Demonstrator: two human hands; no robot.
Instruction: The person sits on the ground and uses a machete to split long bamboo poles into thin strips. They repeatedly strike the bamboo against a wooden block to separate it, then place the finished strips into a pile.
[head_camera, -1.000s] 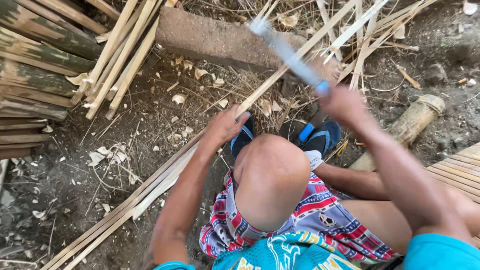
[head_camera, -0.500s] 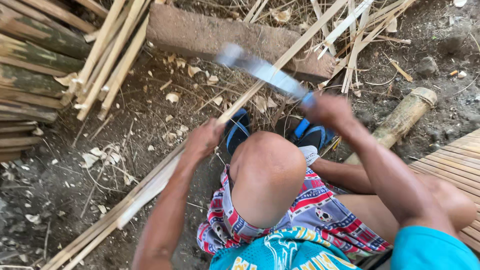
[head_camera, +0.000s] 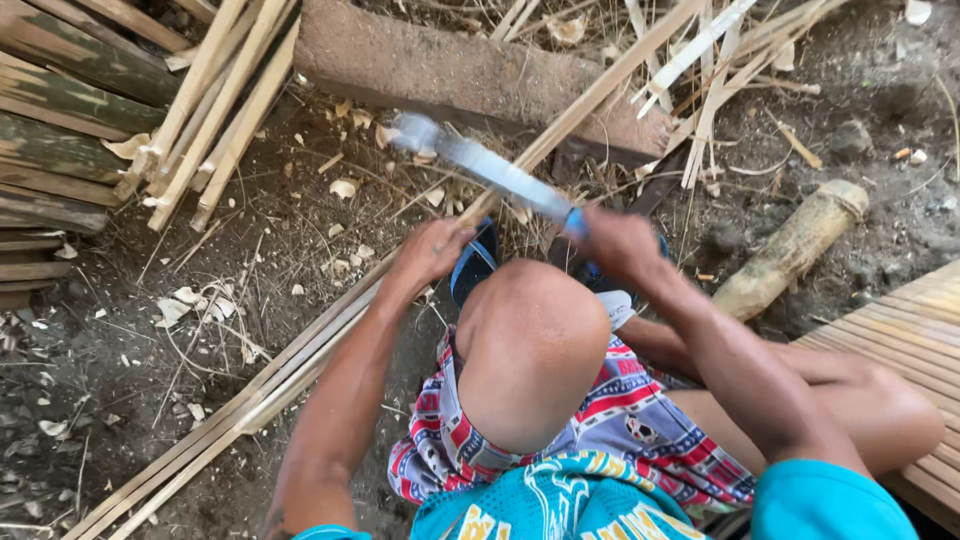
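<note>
Your right hand (head_camera: 615, 240), clamped on the knife (head_camera: 480, 165), has swung the blade lower onto the bamboo strips (head_camera: 300, 360); your left hand (head_camera: 430, 250) still pins them on the ground.

head cam | looks steeply down | close above knee (head_camera: 530, 350) | single view

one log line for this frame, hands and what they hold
left hand: gripping long split bamboo strips | right hand: gripping blue-handled metal blade, raised over strips | ground: dirt, chips
</note>
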